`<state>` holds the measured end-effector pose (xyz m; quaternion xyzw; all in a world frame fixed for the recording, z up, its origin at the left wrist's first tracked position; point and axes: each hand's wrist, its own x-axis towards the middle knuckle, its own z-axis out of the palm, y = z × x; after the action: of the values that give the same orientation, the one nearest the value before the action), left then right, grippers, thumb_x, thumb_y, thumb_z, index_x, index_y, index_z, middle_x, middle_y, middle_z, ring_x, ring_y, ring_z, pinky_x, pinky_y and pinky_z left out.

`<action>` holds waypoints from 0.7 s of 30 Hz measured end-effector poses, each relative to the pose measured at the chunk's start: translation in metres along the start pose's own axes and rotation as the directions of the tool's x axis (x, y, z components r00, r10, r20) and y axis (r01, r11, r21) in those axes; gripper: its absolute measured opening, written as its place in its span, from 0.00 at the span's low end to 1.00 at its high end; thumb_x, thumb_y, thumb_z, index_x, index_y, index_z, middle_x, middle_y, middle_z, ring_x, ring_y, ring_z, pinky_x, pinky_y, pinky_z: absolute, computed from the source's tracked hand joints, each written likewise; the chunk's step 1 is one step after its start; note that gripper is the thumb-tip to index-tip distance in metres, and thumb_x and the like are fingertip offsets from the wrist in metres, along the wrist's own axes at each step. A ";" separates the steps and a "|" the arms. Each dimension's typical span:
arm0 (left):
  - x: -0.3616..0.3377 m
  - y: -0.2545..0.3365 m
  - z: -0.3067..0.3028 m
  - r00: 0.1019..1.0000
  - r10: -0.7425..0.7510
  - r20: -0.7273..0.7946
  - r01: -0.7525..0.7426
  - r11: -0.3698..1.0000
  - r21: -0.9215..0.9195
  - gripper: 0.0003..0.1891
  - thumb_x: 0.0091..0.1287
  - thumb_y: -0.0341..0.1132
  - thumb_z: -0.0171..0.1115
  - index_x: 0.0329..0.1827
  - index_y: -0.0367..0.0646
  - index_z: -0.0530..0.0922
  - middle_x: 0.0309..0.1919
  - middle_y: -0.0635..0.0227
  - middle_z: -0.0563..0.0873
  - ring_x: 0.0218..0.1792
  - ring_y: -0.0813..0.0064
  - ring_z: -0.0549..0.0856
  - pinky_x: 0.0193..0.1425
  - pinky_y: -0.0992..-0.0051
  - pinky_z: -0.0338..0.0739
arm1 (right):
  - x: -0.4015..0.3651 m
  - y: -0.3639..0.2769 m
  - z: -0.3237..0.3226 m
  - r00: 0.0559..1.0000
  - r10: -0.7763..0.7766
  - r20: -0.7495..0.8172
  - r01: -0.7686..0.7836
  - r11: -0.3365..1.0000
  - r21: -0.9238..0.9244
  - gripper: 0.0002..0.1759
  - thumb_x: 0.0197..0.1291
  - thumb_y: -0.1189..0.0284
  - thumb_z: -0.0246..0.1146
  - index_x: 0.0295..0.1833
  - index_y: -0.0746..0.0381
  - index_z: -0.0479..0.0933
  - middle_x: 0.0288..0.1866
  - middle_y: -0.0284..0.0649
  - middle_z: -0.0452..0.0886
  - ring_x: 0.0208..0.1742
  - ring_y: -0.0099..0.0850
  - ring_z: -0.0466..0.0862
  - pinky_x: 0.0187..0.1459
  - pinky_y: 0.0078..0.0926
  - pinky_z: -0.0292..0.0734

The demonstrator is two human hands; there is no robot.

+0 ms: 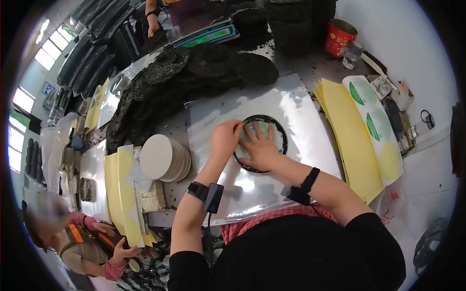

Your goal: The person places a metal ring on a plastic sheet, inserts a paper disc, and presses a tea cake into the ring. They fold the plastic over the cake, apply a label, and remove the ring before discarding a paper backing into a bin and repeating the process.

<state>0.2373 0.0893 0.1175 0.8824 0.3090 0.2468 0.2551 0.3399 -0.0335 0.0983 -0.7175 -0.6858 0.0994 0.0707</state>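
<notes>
On a stack of clear plastic bags (206, 114) lies a round black disc (281, 133), which looks like dried seaweed. A round label with green print (263, 128) covers the middle of the disc. My right hand (264, 149) is spread flat over the label, fingers apart. At the disc's upper left edge, my left hand (226, 137) is closed in a pinch; I cannot tell what is between its fingertips. Left of my left forearm stands a pile of round white discs (158, 154).
Dark round sheets (194, 72) are heaped behind the bags. Yellow label sheets (347, 136) lie to the right, others (119, 189) to the left. A scale (208, 36) and red tin (340, 38) stand at the back. Another person (82, 237) is at lower left; a hand (153, 24) shows behind.
</notes>
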 end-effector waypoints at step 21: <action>-0.067 -0.038 -0.053 0.942 -0.329 0.070 0.329 0.944 0.015 0.10 0.59 0.35 0.63 0.37 0.38 0.84 0.27 0.60 0.87 0.30 0.70 0.86 0.36 0.70 0.79 | -0.028 -0.061 -0.066 0.718 -0.675 -0.170 0.443 0.256 0.859 0.15 0.63 0.61 0.61 0.49 0.58 0.79 0.42 0.44 0.84 0.44 0.41 0.83 0.48 0.34 0.76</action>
<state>0.1440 0.0862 0.1151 0.8271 0.4429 0.1684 0.3023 0.2958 -0.0562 0.1777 -0.2710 -0.7525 0.4761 0.3656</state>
